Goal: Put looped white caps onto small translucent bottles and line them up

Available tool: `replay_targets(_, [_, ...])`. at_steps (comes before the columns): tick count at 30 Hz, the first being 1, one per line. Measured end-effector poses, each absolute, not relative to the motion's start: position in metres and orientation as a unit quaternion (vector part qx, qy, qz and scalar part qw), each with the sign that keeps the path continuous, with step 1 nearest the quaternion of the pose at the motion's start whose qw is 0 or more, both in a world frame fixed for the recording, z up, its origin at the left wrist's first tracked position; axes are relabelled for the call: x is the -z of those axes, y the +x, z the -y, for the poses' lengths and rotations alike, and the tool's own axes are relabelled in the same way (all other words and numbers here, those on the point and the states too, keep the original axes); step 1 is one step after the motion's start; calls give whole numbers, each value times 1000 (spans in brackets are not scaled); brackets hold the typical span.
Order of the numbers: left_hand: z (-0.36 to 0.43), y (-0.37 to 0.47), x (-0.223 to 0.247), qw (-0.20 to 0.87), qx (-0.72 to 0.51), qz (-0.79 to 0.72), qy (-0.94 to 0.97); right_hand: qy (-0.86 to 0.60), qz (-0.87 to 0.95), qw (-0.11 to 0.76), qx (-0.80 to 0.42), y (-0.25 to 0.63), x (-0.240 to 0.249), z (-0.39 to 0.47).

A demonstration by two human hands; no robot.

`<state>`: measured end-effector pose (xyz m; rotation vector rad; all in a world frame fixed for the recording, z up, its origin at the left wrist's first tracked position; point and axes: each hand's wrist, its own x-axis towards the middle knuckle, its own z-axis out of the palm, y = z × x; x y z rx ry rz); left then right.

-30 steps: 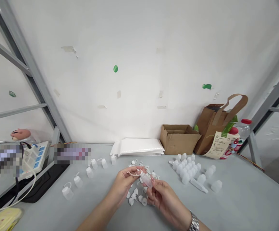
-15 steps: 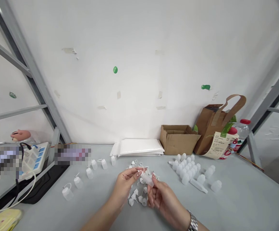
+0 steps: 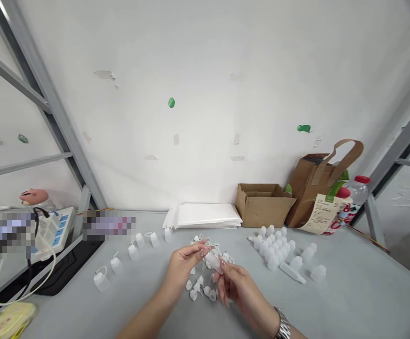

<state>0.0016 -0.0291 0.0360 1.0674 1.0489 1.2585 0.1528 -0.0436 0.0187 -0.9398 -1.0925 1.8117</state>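
Observation:
A small translucent plastic bottle lies tilted between my two hands above the table. My left hand is closed, its thumb and fingertips pinching the bottle's neck end, where any cap is mostly hidden. My right hand grips the bottle's base end between thumb and fingers. Below and behind the hands lies a loose heap of white caps with thin straps, partly covered by the hands. To the left, several capped bottles stand in a slanting row. Several uncapped bottles are grouped to the right.
A dropper-like plastic tube lies beside the grouped bottles. White padded envelopes, an open cardboard box and a paper bag line the wall. At left are a power strip, cables and a yellow case.
Both hands stay on the same bottle, with slight shifts of the fingers. The right fingers have moved a little along it to the left. The view has shifted slightly.

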Motion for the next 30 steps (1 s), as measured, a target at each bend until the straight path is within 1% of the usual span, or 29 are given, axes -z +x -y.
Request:
replay_targets(2, [29,1,-36,564,-530,-447,449,-374,430,385,-726,152,-16,44])
replay_targets(3, [29,1,-35,564,-532,-450,443,-380,439,391,-714,152,-15,43])
replay_targets(7, [28,2,-32,569,-552,-448,414,-412,484,459,-621,150,-10,40])
replay_targets(9, [28,2,-31,584,-558,-440,393,-415,494,466,-606,150,-11,40])
replay_targets(11, [28,3,-32,601,-557,-429,380,-396,489,446,-636,151,-13,42])
replay_targets(14, [28,3,-33,614,-557,-411,380,-340,450,394,-726,153,-15,45])
replay_targets(16, [28,2,-33,608,-560,-410,387,-323,439,377,-749,154,-15,45])
replay_targets(20, [28,2,-33,584,-567,-424,397,-361,492,430,-665,153,-13,42])
replay_targets(22, [28,2,-32,579,-570,-426,399,-376,504,441,-641,153,-14,41])
replay_targets(25, [28,2,-33,573,-567,-426,410,-354,477,416,-689,154,-16,42])
replay_targets(28, [30,3,-35,571,-567,-422,416,-282,402,388,-780,156,-17,43])
replay_targets(30, [31,4,-37,569,-569,-425,415,-255,367,377,-811,157,-17,43])
